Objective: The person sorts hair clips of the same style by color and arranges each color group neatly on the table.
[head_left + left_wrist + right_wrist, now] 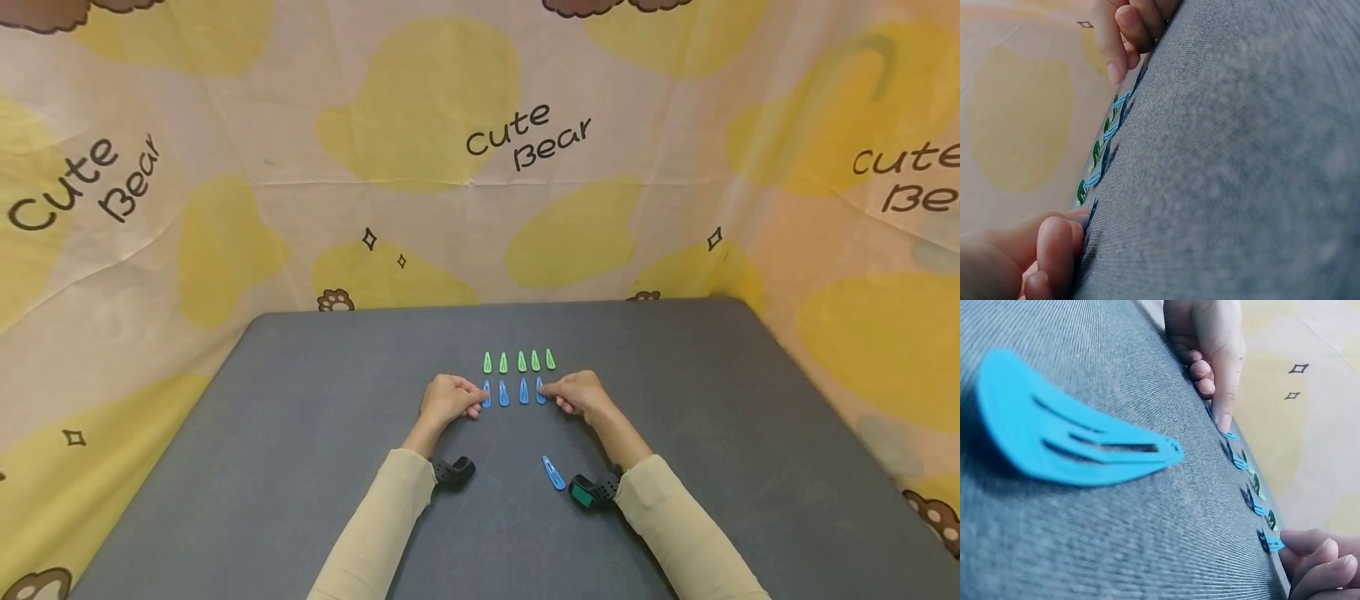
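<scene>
Several blue snap hair clips, including a middle one (pixel 503 393), stand side by side in a row with their narrow ends pointing away. My left hand (pixel 450 397) touches the leftmost blue hair clip (pixel 487 401) with an extended index finger, its other fingers bent. At the other end, my right hand (pixel 582 392) has its index fingertip against the rightmost blue hair clip (pixel 540 397). Behind them runs a row of green hair clips (pixel 522 362). Closer to me, a single blue hair clip (pixel 553 472) lies slanted beside the right wrist; it looms large in the right wrist view.
A dark grey table (pixel 300 433) carries all the clips. Cloth printed with yellow patches and lettering (pixel 450 100) hangs behind and around it. Black bands (pixel 454 472) circle both wrists, below light sleeves.
</scene>
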Tool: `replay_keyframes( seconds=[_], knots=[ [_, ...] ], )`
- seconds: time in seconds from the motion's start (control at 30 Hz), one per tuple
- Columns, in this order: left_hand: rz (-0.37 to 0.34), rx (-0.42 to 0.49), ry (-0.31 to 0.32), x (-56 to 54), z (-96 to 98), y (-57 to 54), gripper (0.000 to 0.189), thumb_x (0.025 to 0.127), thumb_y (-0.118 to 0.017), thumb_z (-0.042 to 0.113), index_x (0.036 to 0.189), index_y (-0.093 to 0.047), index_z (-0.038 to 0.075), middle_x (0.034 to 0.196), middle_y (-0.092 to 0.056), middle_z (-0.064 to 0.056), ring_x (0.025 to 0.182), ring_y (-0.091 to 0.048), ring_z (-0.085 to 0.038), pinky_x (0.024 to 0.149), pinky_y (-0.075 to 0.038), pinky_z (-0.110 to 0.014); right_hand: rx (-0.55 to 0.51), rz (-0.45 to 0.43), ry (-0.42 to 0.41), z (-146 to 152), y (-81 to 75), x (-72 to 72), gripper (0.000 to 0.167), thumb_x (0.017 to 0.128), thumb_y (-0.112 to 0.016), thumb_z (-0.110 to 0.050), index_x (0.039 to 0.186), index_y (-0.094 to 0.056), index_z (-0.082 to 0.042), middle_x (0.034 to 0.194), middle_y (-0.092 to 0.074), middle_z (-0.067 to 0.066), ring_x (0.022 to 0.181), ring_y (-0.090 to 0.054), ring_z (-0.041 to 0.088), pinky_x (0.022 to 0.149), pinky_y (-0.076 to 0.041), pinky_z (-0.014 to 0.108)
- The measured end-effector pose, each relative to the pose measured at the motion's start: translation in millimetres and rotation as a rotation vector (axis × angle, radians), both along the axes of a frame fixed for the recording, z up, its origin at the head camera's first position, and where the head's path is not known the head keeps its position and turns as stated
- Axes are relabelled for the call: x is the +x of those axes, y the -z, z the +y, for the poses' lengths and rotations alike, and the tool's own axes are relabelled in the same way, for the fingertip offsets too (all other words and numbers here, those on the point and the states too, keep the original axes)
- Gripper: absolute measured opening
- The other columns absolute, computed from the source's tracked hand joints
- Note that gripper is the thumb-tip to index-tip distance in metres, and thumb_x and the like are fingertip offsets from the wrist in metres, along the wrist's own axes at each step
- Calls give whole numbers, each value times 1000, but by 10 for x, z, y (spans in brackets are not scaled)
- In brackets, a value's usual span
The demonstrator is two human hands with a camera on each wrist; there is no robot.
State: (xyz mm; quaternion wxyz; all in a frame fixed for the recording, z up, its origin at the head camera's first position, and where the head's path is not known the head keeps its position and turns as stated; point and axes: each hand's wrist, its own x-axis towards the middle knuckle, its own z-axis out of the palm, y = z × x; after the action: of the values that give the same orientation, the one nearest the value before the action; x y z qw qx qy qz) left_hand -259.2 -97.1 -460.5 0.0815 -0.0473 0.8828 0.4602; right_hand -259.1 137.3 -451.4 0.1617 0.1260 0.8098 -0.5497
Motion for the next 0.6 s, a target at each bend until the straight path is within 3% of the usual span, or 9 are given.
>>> replay_keyframes(
  seconds=[0.17, 0.6],
  knots=[
    [-4, 1, 1, 6, 8, 3, 19, 80, -78, 25, 74, -73, 7, 50, -61, 6, 44, -57, -2, 47, -40, -17, 4, 21, -50, 43, 12, 21, 41, 86, -71, -22, 52, -49, -15, 45, -44, -8, 42, -38, 3, 45, -31, 20],
    [-3, 9, -1, 5, 7, 28, 18, 79, -78, 24, 75, -74, 8, 50, -61, 6, 44, -58, -2, 47, -39, -17, -32, 57, -129, 37, -38, 154, 19, 86, -71, -17, 77, -65, -1, 52, -49, -8, 46, -43, 3, 47, -36, 18]
  ],
)
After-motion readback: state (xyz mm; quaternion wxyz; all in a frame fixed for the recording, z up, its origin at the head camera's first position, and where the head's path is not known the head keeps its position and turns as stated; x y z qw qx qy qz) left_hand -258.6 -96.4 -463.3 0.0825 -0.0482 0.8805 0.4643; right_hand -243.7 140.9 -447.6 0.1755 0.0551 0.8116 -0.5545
